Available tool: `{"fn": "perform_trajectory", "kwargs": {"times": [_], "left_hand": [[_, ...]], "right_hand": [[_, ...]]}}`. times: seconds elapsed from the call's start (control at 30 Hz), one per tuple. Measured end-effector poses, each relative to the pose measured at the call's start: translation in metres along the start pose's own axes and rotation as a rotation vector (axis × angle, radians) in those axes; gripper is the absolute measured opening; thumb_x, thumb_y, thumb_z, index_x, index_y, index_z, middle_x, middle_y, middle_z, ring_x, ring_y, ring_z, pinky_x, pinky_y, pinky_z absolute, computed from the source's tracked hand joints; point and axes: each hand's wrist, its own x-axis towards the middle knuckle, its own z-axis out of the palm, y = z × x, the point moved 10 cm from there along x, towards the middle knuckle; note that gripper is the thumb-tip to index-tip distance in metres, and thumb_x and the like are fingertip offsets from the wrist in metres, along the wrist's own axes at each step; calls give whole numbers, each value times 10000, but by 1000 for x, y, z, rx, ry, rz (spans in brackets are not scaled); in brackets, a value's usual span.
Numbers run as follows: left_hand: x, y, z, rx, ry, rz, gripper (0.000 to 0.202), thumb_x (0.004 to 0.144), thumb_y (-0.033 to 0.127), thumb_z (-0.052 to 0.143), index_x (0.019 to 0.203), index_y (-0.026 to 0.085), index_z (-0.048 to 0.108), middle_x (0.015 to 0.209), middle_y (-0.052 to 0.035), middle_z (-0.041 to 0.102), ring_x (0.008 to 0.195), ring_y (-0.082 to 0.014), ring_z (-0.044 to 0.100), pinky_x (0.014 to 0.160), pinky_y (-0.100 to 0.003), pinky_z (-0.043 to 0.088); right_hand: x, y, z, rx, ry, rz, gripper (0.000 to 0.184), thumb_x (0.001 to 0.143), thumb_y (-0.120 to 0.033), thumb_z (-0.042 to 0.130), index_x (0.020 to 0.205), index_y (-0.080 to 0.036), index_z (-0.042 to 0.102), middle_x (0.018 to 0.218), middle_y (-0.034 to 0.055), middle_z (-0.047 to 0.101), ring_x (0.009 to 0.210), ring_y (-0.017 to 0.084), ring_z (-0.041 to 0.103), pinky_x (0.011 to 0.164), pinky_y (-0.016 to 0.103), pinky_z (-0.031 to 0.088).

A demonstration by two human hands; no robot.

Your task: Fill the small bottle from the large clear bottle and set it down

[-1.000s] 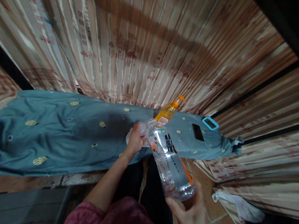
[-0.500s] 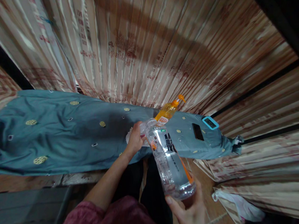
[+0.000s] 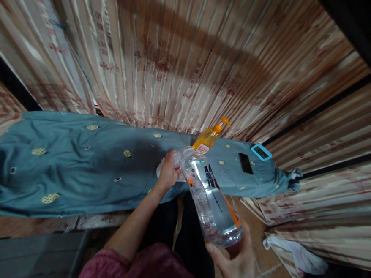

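A large clear plastic bottle (image 3: 214,204) with a silver and orange label is held tilted in front of me, its neck pointing up and left. My right hand (image 3: 235,256) grips its base from below. At the neck end, my left hand (image 3: 169,172) is closed around a small clear plastic piece (image 3: 178,158); I cannot tell whether this is separate from the bottle's mouth. Part of a white tissue-like sheet (image 3: 159,168) shows beneath the left hand. Just behind the neck is an orange pump bottle (image 3: 207,138), its lower part hidden.
A long surface under a green-blue cloth (image 3: 69,164) runs across in front of me. On its right part lie a black phone (image 3: 246,163) and a blue-rimmed digital clock (image 3: 261,152). Patterned curtains (image 3: 167,64) hang behind; a grey box-like surface (image 3: 32,264) is at lower left.
The large bottle has turned very slightly about its length, shifting the label's lettering. Both hands keep their hold and place.
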Motion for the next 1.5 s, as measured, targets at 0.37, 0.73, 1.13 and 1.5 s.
{"fn": "perform_trajectory", "kwargs": {"times": [0.37, 0.73, 1.13, 1.5], "left_hand": [[0, -1, 2, 4, 13, 32, 644, 785, 90, 774, 1398, 197, 611, 1306, -120, 702, 1274, -353, 703, 1150, -549, 603], [0, -2, 2, 14, 2, 24, 656, 785, 119, 767, 1410, 225, 600, 1331, -110, 705, 1303, -357, 707, 1178, -555, 600], [0, -3, 2, -3, 21, 28, 648, 780, 111, 790, 1393, 229, 615, 1311, -97, 690, 1274, -337, 703, 1160, -542, 610], [-1, -2, 2, -26, 22, 10, 610, 798, 109, 775, 1380, 203, 618, 1285, -103, 689, 1213, -335, 711, 1134, -546, 612]], "right_hand": [[1, 5, -2, 0, 3, 14, 949, 676, -503, 1003, 1466, -199, 573, 1310, 200, 861, 1080, 386, 889, 885, 440, 734], [0, 3, -1, 8, -10, 34, 956, 638, -484, 1020, 1433, -219, 561, 1272, 176, 865, 1073, 358, 885, 893, 410, 725], [0, 6, -2, -2, -1, 8, 950, 679, -529, 1016, 1455, -214, 569, 1285, 183, 864, 1082, 378, 881, 875, 424, 721], [-1, 3, -2, -25, -5, -6, 954, 703, -576, 1004, 1468, -209, 571, 1342, 202, 850, 1159, 393, 872, 907, 425, 724]]}}
